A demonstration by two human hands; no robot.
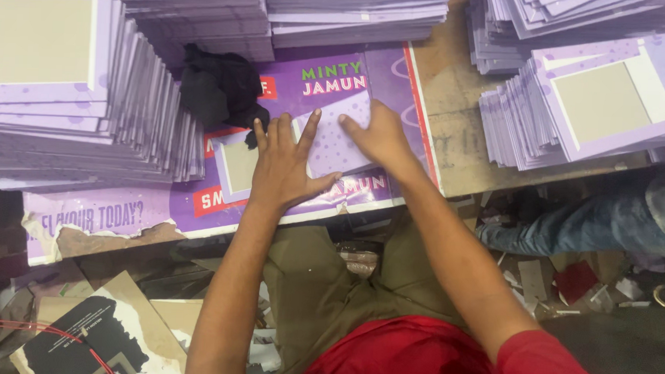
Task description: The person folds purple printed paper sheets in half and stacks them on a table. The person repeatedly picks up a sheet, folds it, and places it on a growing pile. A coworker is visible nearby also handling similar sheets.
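Head-camera view over a cluttered packing bench: a worker in a red shirt presses a flat purple cardboard carton blank with a tan rectangular panel (304,152) down onto a large purple printed poster sheet (197,203) that covers the worktop.

Far left of the carton blank, a tall stack of identical purple flat blanks (67,93) leans in a fanned pile. Just left of the blank and a little behind it, a crumpled black cloth (217,88) lies on the poster, close to the worker's fingertips.

The left hand (281,166) lies open, palm down and fingers spread, flat on the blank beside its tan panel. The right hand (379,137), also open and flat, rests on the blank's right part, fingers pointing left. Neither hand grips anything; both bear down on the card.

To the right of the blank, bare brown wooden tabletop (455,125) shows, and beyond it a second fanned stack of purple blanks (590,108) with a grey-tan panel uppermost. Below that, another person's leg in blue jeans (585,220) shows beside the bench.

Judging from the pose, a clean crease would call for even pressure from both palms, the card kept square on the poster, and the cloth kept clear of the fold.
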